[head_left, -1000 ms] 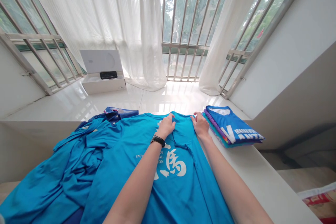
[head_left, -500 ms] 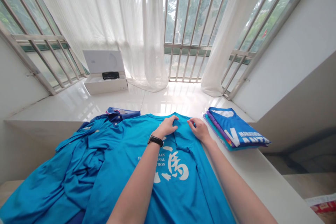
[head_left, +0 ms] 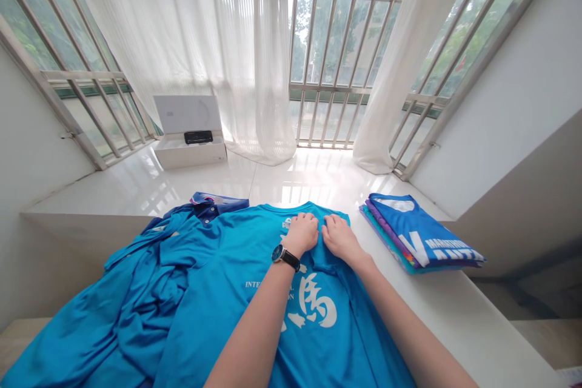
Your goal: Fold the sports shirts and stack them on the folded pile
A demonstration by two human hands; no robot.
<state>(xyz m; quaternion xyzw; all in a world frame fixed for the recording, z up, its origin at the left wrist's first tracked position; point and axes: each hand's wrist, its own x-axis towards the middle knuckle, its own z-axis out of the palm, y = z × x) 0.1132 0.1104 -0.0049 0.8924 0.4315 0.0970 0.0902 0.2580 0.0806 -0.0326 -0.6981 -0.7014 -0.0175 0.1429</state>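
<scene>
folded jersey (head_left: 421, 230) reads "marathon" — hands (head_left: 304, 233) (head_left: 340, 239) press blue t-shirt (head_left: 218, 291)

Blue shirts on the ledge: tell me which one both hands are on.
The turquoise T-shirt with white lettering: the left hand and right hand both lie on it near the collar. The darker collared shirt beside it and the folded stack are untouched.

One camera sits on the person's head and looks forward and down. The left grip (head_left: 302, 233) and right grip (head_left: 339, 239) are near it, just below, resting on a blue T-shirt (head_left: 254, 267). Far past the grips, the camera faces a big window with metal bars (head_left: 345, 90) and white curtains (head_left: 254, 60).
</scene>
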